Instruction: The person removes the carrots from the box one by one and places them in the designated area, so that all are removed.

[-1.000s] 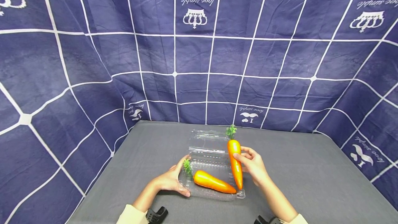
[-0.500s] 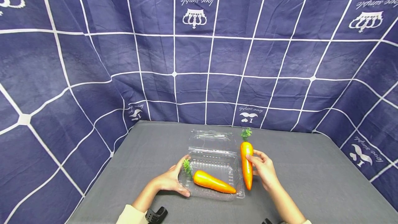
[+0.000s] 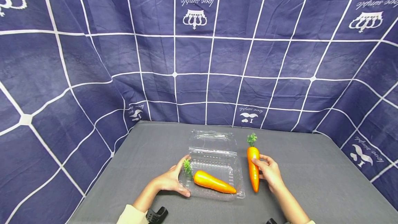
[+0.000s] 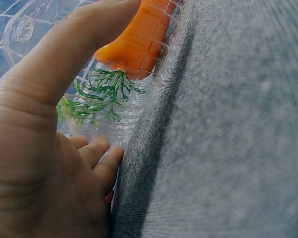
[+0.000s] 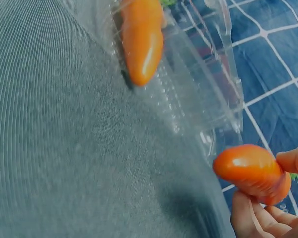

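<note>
My right hand point(image 3: 271, 175) pinches an orange toy carrot point(image 3: 253, 165) with a green leafy top, thumb on one side and fingers on the other. This carrot is to the right of a clear plastic clamshell box point(image 3: 214, 163); in the right wrist view its tip point(image 5: 233, 163) appears raised off the cloth. At the box's left end, my left hand point(image 3: 169, 182) holds the wall, thumb at the near corner and fingers along the side. A second carrot point(image 3: 214, 182) lies inside along the near wall, its leaves point(image 4: 102, 94) beside my left hand.
The box's lid point(image 3: 212, 142) lies folded back, away from me. Grey cloth point(image 3: 149, 148) covers the table. A dark blue curtain point(image 3: 192, 54) with white grid lines hangs behind and on both sides.
The carrot in my right hand has moved right, from above the box's right edge to beside it, then slightly nearer to me. My left hand and the box have stayed put.
</note>
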The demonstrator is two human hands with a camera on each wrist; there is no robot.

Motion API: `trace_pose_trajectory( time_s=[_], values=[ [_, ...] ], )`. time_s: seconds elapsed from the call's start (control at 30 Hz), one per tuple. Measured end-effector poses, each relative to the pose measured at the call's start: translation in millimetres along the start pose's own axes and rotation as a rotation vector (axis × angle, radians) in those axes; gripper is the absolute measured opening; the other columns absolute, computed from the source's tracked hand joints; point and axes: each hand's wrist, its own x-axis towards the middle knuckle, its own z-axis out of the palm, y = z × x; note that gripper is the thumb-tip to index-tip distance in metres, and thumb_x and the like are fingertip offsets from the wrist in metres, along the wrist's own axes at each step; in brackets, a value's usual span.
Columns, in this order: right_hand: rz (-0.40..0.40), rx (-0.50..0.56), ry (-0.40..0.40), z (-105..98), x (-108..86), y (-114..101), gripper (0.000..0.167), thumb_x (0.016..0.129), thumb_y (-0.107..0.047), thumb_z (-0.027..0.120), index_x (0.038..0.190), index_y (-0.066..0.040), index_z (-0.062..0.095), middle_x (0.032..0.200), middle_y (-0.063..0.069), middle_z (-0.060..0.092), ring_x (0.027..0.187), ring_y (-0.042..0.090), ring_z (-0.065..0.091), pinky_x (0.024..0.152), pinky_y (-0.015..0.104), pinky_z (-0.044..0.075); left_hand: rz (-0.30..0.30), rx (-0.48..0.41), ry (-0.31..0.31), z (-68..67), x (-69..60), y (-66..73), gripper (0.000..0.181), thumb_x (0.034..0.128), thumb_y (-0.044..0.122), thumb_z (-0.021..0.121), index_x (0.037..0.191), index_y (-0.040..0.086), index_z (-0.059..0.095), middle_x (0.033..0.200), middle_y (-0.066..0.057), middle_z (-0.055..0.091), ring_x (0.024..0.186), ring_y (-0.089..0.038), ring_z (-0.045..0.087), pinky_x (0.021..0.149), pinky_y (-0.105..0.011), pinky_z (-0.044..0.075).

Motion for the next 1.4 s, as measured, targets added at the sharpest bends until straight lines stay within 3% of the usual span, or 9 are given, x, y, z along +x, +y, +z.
trace_pose_trajectory(
  time_s=[0.47,0.77,1.07,1.23,1.4],
  values=[
    [-0.012,-0.124,0.016,-9,8.1,7,0.055,0.090,-0.016,0.068,0.131,0.011,0.043,0.091,0.006,0.067,0.068,0.013,0.059,0.056,0.031,0.055,0.028,-0.005,-0.004,-4.8,4.9,2.4,0.134,0.0561,0.033,0.096,0.156,0.010,0.010,0.158,-0.010,0.026,0.136,-0.039,0.029,0.105,-0.062,0.025],
    [-0.019,-0.193,0.040,-13,4.9,17,0.055,0.089,-0.017,0.070,0.128,0.012,0.045,0.091,0.011,0.067,0.063,0.015,0.060,0.054,0.032,0.055,0.016,0.001,-0.014,0.2,0.5,1.0,0.134,0.0559,0.033,0.096,0.156,0.010,0.010,0.158,-0.009,0.026,0.135,-0.038,0.029,0.105,-0.061,0.025],
    [-0.111,-0.407,0.080,-11,7.6,19,0.053,0.087,-0.023,0.072,0.122,0.011,0.052,0.094,0.019,0.070,0.062,0.014,0.063,0.052,0.030,0.053,0.015,-0.001,-0.004,0.3,-1.1,-0.5,0.134,0.0555,0.034,0.096,0.156,0.009,0.011,0.157,-0.008,0.027,0.133,-0.037,0.031,0.105,-0.059,0.027],
    [-0.150,-0.492,0.094,-11,9.2,19,0.049,0.087,-0.025,0.072,0.118,0.010,0.057,0.090,0.013,0.069,0.062,0.014,0.061,0.052,0.028,0.052,0.011,0.000,-0.003,-0.8,-0.3,-0.2,0.134,0.0550,0.034,0.096,0.155,0.008,0.012,0.157,-0.009,0.027,0.133,-0.037,0.032,0.105,-0.058,0.027],
    [-0.209,-0.614,0.127,-12,7.9,19,0.045,0.086,-0.026,0.072,0.112,0.008,0.060,0.083,0.006,0.067,0.068,0.015,0.060,0.059,0.027,0.048,0.014,0.006,-0.001,-0.4,0.3,-0.6,0.134,0.0554,0.033,0.096,0.155,0.008,0.011,0.157,-0.010,0.027,0.133,-0.038,0.032,0.104,-0.059,0.027]
  ],
)
